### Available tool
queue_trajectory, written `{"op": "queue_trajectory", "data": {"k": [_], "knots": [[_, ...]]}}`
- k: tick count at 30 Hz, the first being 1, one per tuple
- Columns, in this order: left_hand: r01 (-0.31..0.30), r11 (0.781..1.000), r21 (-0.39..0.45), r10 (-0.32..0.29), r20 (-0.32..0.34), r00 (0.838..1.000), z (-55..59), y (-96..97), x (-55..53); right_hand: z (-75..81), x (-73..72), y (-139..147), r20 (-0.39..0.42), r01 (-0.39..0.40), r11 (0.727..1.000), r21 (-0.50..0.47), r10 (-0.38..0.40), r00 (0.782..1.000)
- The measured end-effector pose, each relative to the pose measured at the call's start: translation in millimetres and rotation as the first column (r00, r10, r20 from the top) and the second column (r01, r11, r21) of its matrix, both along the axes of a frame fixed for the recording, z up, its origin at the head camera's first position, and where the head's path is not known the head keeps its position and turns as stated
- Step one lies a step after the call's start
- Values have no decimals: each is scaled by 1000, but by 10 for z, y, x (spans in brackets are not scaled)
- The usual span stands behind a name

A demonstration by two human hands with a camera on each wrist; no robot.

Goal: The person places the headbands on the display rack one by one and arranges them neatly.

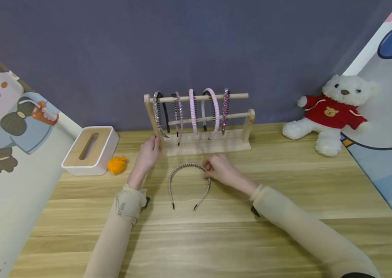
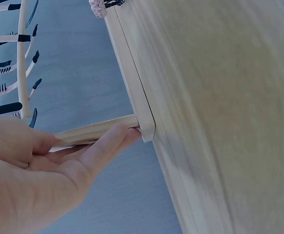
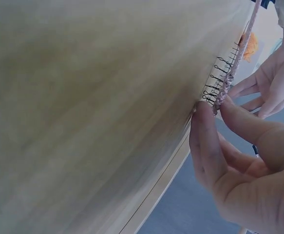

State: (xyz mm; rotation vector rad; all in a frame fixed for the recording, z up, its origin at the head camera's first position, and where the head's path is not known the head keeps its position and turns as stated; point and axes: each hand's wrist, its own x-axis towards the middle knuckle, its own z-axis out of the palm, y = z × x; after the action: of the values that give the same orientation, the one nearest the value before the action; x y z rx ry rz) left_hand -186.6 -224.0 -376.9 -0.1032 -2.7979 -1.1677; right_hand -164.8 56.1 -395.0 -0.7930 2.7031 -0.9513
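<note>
A wooden headband rack [image 1: 206, 146] stands against the back wall, its bars carrying several headbands. My left hand [image 1: 148, 151] grips the rack's left post [image 2: 95, 130], thumb on one side and fingers on the other. In front of the rack, a thin beaded headband [image 1: 187, 165] lies over the table with its two ends toward me. My right hand [image 1: 223, 170] pinches the right side of its arch between thumb and fingers. Close up in the right wrist view, dark comb teeth [image 3: 215, 80] line the inner side of this headband.
Left of the rack stands a white tissue box [image 1: 107, 154] with a wooden lid, an orange yarn ball [image 1: 116, 165] beside it. A white teddy bear [image 1: 343, 96] in a red sweater sits at the back right. Cartoon-printed panels [image 1: 18, 112] border the table's sides.
</note>
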Motion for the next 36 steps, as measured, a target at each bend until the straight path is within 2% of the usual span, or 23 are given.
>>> {"op": "queue_trajectory", "data": {"k": [5,11,14,16,18,20,21,25,29,32,34,36], "knots": [[5,1000,7,-5,10,1000,37,45,26,20,4,3,65,27,999,-18,-26,998],[11,1000,26,-11,-6,1000,31,39,22,24,-12,10,68,19,1000,-10,-19,998],[15,999,36,-14,-19,1000,-24,13,-12,20,-15,14,84,19,1000,-13,-18,996],[1,1000,5,0,-57,998,-177,-53,-122,25,-14,20,81,20,1000,-13,-19,997],[-5,1000,-16,4,-86,996,-278,-97,-195,31,-15,32,79,19,1000,-18,-17,997],[-9,1000,-26,6,-98,995,-290,-99,-205,40,-18,51,76,19,1000,-20,-18,997],[-7,1000,-26,4,-99,995,-276,-94,-194,47,-20,63,81,18,1000,-25,-16,997],[7,1000,-7,-7,-62,998,-14,30,-8,84,-32,108,79,24,999,-39,-21,997],[-9,999,-33,7,-44,999,39,64,36,120,-39,136,53,28,998,-50,-26,998],[3,1000,-19,-4,-48,999,-29,14,-9,140,-35,156,42,33,998,-61,-31,999],[1,1000,-27,-3,-69,998,-199,-78,-132,159,-29,172,44,40,997,-73,-37,998],[8,999,-45,-12,-96,995,-416,-205,-296,182,-24,190,47,48,995,-84,-44,998]]}}
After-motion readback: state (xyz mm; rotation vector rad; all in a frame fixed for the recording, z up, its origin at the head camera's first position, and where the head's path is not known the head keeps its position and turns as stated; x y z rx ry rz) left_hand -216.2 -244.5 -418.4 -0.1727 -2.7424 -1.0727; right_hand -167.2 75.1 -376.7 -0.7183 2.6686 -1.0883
